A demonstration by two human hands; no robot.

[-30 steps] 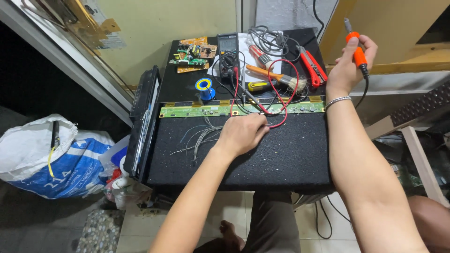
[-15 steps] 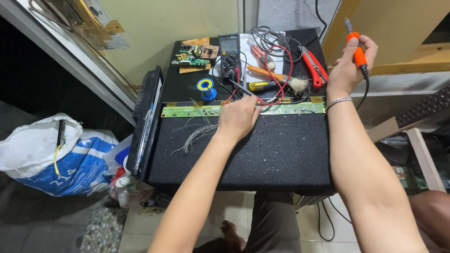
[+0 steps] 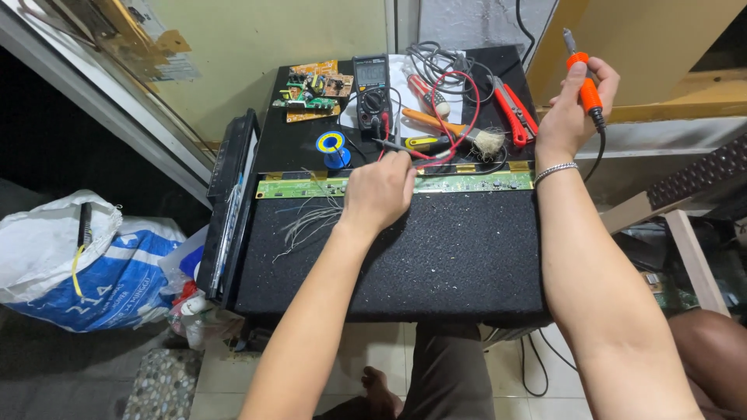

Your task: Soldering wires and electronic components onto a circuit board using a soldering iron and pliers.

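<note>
Now the right hand [image 3: 572, 109] is gripping an orange soldering iron [image 3: 585, 78] upright at two o'clock, clear of the table. The left hand [image 3: 379, 190], fingers curled, is touching the long green circuit strip [image 3: 475, 183], having slid toward twelve o'clock since earlier.

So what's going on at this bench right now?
A person sits at a black felt-topped bench with a long green circuit board strip laid across it. The right hand holds an orange-handled soldering iron raised, tip up, clear of the board. The left hand rests over the strip, fingers by the multimeter probes. A multimeter, solder spool and red cutters lie behind.
</note>
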